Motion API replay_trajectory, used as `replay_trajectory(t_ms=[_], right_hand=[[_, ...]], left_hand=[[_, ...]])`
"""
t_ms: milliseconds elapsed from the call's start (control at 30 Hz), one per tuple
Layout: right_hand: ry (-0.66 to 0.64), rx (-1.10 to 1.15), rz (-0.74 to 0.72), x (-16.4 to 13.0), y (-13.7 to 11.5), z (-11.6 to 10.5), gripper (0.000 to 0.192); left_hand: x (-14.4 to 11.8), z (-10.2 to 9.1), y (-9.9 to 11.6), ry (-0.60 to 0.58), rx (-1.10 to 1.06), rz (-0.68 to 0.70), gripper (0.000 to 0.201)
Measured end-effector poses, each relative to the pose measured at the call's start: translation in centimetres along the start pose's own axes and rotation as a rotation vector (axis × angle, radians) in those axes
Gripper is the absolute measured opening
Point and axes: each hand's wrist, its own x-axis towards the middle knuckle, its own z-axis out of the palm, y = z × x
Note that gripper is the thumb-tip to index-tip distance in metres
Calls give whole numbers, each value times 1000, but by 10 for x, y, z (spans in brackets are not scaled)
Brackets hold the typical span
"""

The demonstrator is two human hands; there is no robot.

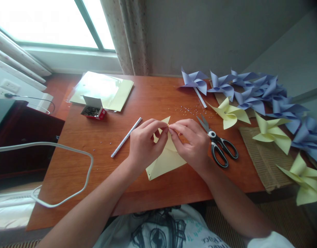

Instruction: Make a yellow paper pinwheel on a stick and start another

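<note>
Over the middle of a wooden table (158, 186), my left hand (144, 143) and my right hand (190, 141) both pinch folded corners of a pale yellow paper square (165, 162). The fingertips of the two hands meet above the paper's middle. The paper's lower corner lies flat on the table. A white paper stick (126, 137) lies just left of my left hand. Black-handled scissors (219, 144) lie just right of my right hand.
Blue paper pinwheels (251, 88) and yellow paper pinwheels (272, 132) are spread along the table's right side. A small open red box of pins (93, 111) and a pack of yellow paper (104, 90) sit at the back left. Tiny beads (189, 110) are scattered behind the hands. A white cable (70, 148) loops at the left.
</note>
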Motion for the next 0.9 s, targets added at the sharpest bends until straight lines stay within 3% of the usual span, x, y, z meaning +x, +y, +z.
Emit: replay_trajectory(t_ms=[200,367,533,900], right_hand=[[-131,439,372,7,2,-7,17],[-191,771,618,6,18,-8,18],[-224,827,657,7,18,-8,12],[-216,819,675,7,17,-5,20]], left_hand=[[1,-1,-1,10,-19,-21,7],[2,-2,-1,-35,-201,-131,6],[1,-2,-1,-100,-326,-192,8],[0,1,-1,-104,-401,-243,9]])
